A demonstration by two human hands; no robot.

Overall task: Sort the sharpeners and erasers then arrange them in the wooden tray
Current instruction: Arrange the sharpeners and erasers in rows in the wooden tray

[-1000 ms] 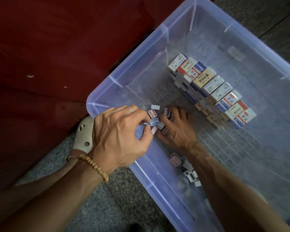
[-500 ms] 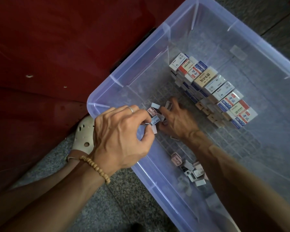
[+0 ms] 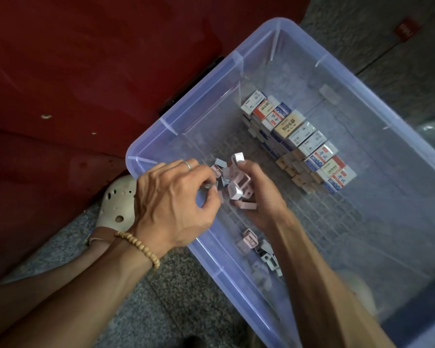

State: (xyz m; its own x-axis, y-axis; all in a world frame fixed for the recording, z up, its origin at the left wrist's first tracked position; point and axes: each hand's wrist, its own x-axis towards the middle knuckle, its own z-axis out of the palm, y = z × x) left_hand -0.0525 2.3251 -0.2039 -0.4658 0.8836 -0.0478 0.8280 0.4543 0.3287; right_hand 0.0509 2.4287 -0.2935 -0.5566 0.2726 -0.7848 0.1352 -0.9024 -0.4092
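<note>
A pale shoe sits on the floor at the left, beside a clear bin. Over the bin's near-left corner, the left hand, with a ring and a bead bracelet, curls its fingers around small sharpeners; exactly what it pinches is hidden. Touching it, the right hand cups a cluster of pink and grey sharpeners, fingers curled round them. More sharpeners lie loose below by the bin wall. Further right, boxed erasers stand in a diagonal row on the bin floor.

translucent glossy plastic bin, speckled stone floor
</note>
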